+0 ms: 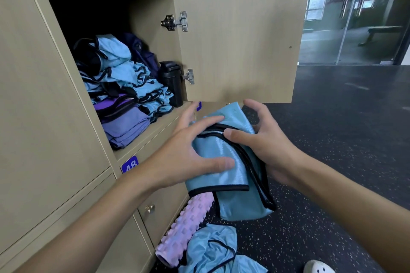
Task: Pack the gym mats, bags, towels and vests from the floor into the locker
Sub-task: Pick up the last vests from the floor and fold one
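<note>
A folded light-blue vest (pixel 230 162) with black trim is held in front of the open locker (pixel 155 124). My left hand (pixel 188 150) presses flat on its top and left side. My right hand (pixel 264 139) grips it from the right, thumb on the black trim. Inside the locker lies a pile of blue vests (pixel 124 73) on top of folded purple towels (pixel 124 126), with a dark purple bag (pixel 142 51) behind them. On the floor below lie more blue vests (pixel 213 250) and a pink ridged foam roller (pixel 184 224).
The locker door (pixel 239 37) stands open to the right, just above my hands. A black bottle (pixel 172 82) stands at the locker's right front corner. Closed lockers, one numbered 48 (pixel 129 165), are below. A white shoe (pixel 317 268) is on the speckled black floor.
</note>
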Demonstrator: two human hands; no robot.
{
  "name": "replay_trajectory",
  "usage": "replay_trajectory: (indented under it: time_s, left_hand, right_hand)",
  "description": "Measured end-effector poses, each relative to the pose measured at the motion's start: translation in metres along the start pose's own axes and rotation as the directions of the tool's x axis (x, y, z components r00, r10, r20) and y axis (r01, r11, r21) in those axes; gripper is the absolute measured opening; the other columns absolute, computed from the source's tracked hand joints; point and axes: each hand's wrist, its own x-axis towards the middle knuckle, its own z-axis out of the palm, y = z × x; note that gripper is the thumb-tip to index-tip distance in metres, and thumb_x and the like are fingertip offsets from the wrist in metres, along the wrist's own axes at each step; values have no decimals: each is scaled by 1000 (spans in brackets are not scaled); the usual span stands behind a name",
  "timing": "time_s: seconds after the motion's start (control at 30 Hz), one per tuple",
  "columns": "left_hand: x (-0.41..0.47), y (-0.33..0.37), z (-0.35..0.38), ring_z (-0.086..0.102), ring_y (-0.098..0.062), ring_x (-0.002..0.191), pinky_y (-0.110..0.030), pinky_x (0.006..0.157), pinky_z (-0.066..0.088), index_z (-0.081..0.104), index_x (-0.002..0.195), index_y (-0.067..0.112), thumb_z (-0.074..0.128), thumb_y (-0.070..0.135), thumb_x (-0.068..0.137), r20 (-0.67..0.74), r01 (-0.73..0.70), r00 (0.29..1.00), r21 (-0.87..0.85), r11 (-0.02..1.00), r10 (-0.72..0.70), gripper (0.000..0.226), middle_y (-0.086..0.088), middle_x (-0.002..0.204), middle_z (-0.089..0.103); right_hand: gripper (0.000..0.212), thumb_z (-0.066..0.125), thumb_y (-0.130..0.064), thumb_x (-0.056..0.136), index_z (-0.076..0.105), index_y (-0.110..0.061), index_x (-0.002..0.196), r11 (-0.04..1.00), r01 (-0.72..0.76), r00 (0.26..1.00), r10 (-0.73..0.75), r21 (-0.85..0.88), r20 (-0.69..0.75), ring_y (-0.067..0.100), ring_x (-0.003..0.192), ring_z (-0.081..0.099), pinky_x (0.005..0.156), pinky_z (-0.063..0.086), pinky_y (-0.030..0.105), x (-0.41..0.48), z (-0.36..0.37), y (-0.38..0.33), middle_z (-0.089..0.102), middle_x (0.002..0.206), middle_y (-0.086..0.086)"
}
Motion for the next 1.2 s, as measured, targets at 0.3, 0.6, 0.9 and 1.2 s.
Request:
replay_trajectory:
  time_s: [0.3, 0.6, 0.9, 1.2]
  left_hand:
    - [-3, 6, 5, 56, 7, 110, -19, 93, 50, 35, 140, 55, 91, 37, 62, 50, -23, 999, 10, 1000, 23, 98, 26, 126, 54]
    - [1, 5, 1, 62, 9, 98, -10, 79, 48, 54, 120, 42, 92, 21, 61, -105, -44, 994, -63, 997, 37, 73, 22, 107, 66]
    - [3, 8, -19, 70, -8, 81, -23, 67, 55, 58, 117, 31, 87, 24, 57, 72, 151, 988, -327, 933, -134, 67, 9, 92, 72]
    - [25, -6, -41, 72, -15, 83, -33, 71, 60, 54, 122, 40, 92, 31, 65, -81, 220, 952, -482, 848, -294, 70, 2, 102, 76]
  right_hand:
    - [56, 75, -7, 83, 52, -20, 132, 1000, -28, 999, 27, 13, 40, 26, 87, 74, 71, 62, 35, 0, 1, 3, 72, 109, 13]
    - [111, 93, -23, 63, 27, -45, 148, 931, 88, 947, 32, -353, 320, 5, 117, 61, 94, 53, 24, 2, -15, -4, 43, 141, -14]
    - [82, 90, -14, 64, 46, -52, 122, 929, 57, 903, 108, -365, 416, 19, 113, 64, 84, 58, 30, 4, -16, -11, 52, 133, 2]
    - [53, 81, -16, 78, 52, -24, 122, 978, 101, 970, -57, -180, 236, 26, 94, 73, 85, 60, 46, 63, 8, -19, 73, 105, 9]
